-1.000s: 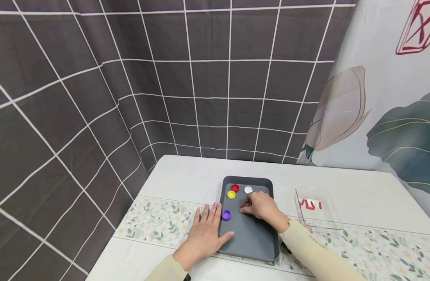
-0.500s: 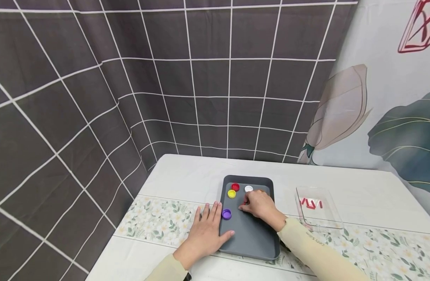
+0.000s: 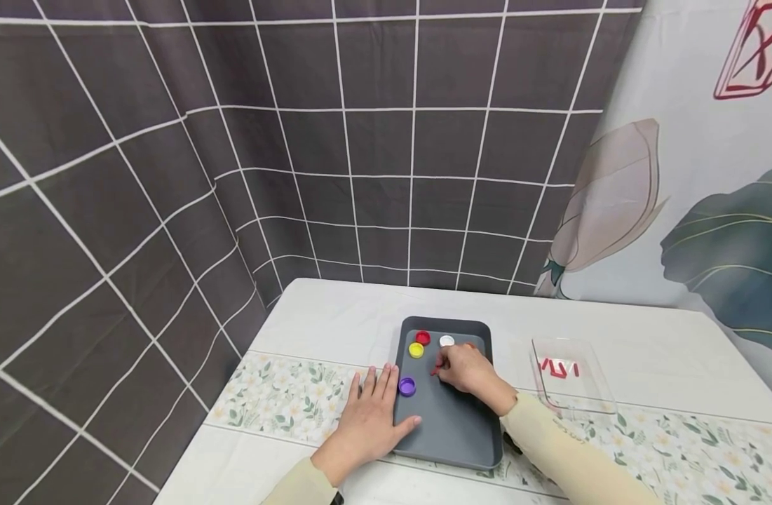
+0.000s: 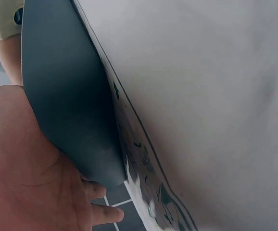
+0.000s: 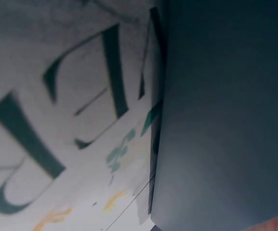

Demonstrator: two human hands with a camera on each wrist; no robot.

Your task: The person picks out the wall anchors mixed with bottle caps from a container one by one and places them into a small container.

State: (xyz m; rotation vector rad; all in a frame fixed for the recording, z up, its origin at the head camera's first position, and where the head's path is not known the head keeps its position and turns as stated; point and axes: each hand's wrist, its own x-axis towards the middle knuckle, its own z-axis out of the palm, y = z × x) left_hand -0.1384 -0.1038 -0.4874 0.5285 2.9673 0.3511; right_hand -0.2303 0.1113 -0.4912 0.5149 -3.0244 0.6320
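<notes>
In the head view my right hand [image 3: 466, 368] is over the dark grey tray [image 3: 449, 442], pinching a small red stick [image 3: 435, 370] between thumb and fingertips; its far end is hidden by the fingers. My left hand [image 3: 368, 419] lies flat with straight fingers along the tray's left side, the thumb reaching over the rim. Inside the tray sit round caps: a purple one [image 3: 407, 386] by the left wall, a yellow one [image 3: 416, 350], a red one [image 3: 423, 338] and a white one [image 3: 447, 341]. Behind the right hand an orange piece [image 3: 470, 345] shows partly.
To the right of the tray stands a clear shallow container [image 3: 590, 393] with several red sticks [image 3: 557, 367] in it. A white cloth with a floral band [image 3: 285, 393] covers the table [image 3: 335, 308]. A dark gridded curtain [image 3: 373, 140] hangs behind and at the left.
My right hand shifts only slightly at the same spot in the tray, its fingers turning the red stick a little. An orange piece now shows behind it. My left hand stays put.
</notes>
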